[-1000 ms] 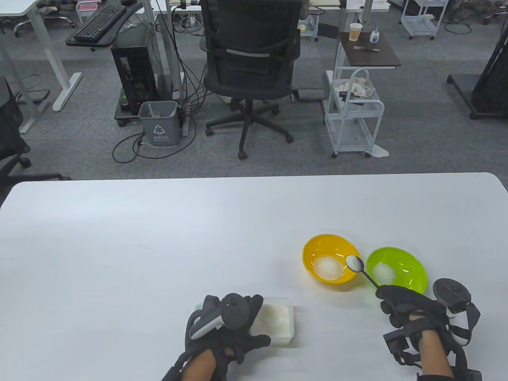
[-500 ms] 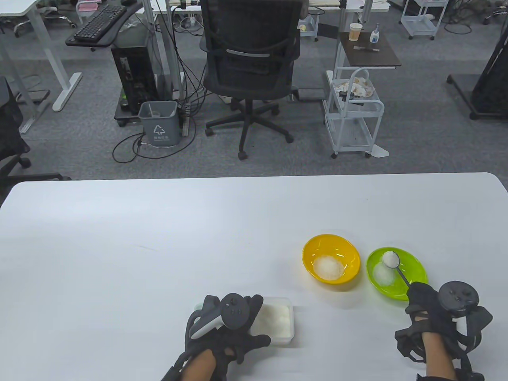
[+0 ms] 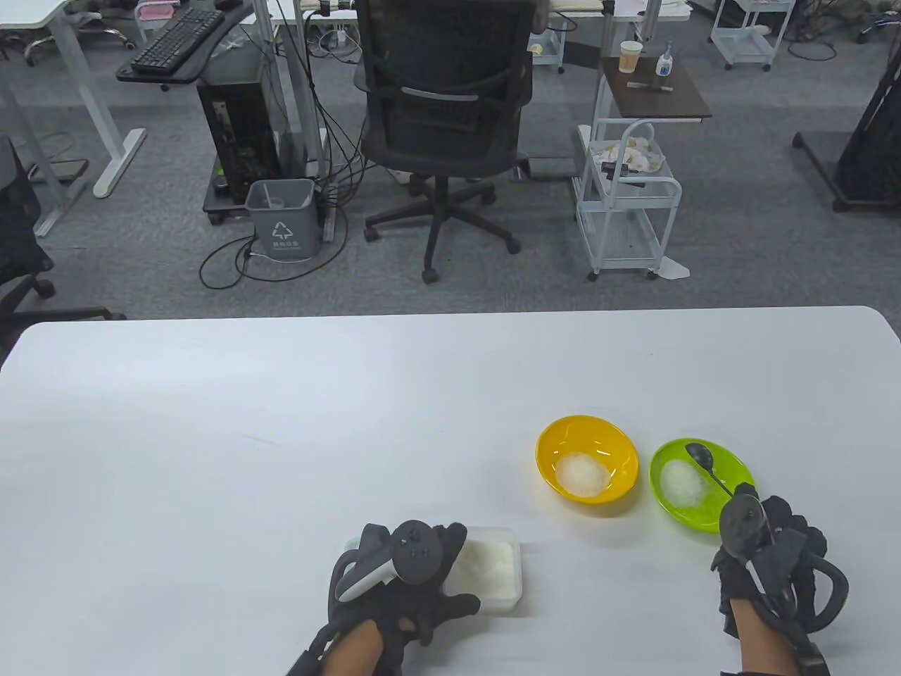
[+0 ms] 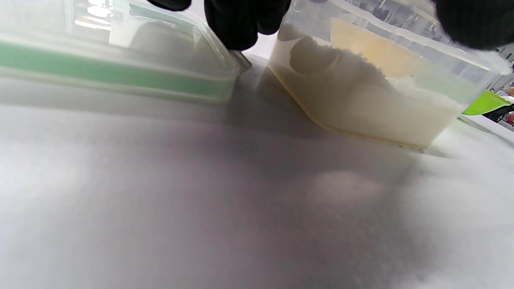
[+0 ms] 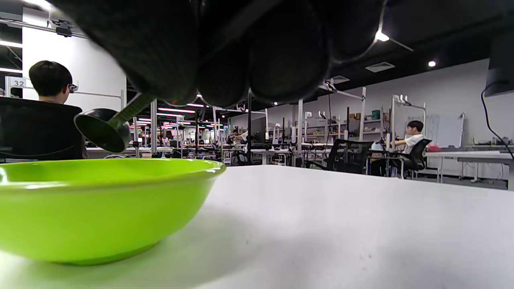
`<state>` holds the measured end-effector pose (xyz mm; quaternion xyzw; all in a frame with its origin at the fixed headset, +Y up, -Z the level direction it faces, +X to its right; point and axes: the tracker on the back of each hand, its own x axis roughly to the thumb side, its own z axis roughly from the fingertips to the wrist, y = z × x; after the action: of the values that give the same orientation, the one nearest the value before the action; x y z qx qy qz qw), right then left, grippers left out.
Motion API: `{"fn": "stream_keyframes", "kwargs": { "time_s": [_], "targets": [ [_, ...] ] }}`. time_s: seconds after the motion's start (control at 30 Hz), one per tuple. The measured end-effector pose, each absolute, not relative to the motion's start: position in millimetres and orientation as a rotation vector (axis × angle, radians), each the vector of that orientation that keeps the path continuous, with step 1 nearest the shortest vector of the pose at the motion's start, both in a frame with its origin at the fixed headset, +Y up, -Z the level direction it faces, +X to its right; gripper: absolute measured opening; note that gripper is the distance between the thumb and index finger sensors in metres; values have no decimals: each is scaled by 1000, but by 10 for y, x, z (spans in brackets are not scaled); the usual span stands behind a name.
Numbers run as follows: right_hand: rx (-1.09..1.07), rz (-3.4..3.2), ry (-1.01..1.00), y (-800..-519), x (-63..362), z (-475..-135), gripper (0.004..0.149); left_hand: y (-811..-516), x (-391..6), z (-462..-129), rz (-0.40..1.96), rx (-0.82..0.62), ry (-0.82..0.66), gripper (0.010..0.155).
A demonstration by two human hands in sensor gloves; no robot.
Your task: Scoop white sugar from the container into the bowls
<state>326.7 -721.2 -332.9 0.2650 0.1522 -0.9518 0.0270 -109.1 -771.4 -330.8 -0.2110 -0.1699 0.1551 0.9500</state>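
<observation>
A clear plastic container of white sugar (image 3: 486,567) sits near the table's front edge. My left hand (image 3: 405,574) holds its left side; in the left wrist view fingers (image 4: 241,24) touch the container (image 4: 361,96). My right hand (image 3: 764,546) grips the handle of a dark spoon (image 3: 704,461), turned over above the green bowl (image 3: 732,503), which holds a sugar pile (image 3: 681,482). The spoon bowl looks empty. In the right wrist view the spoon (image 5: 102,130) hangs over the green bowl (image 5: 100,208). The yellow bowl (image 3: 556,436) holds sugar (image 3: 583,473).
A lid with a green band (image 4: 112,68) lies just left of the container, hidden under my left hand in the table view. The white table (image 3: 281,436) stretches wide to the left and back. An office chair (image 3: 443,105) stands beyond the far edge.
My right hand carried the heaped spoon from the yellow bowl's rim over to the green bowl, then rolled over and tipped it. The sugar has left the spoon. My left hand has not moved.
</observation>
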Motion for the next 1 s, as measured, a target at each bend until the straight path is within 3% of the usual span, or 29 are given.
{"fn": "stream_keyframes", "kwargs": {
  "time_s": [0.57,0.77,1.0],
  "targets": [
    [682,-3123,548,-7099,3001,-3283,43,-7710,-1092,-3306,316,-429,-345,98],
    [497,-3316,544,-7055,2724,-3241,43,-7710,-1092,-3306,316,-429,-345,98],
    [136,-3373,479,-7114,2291,-3192,44,-7708,-1099,-3303,317,-431,-346,98]
  ]
}}
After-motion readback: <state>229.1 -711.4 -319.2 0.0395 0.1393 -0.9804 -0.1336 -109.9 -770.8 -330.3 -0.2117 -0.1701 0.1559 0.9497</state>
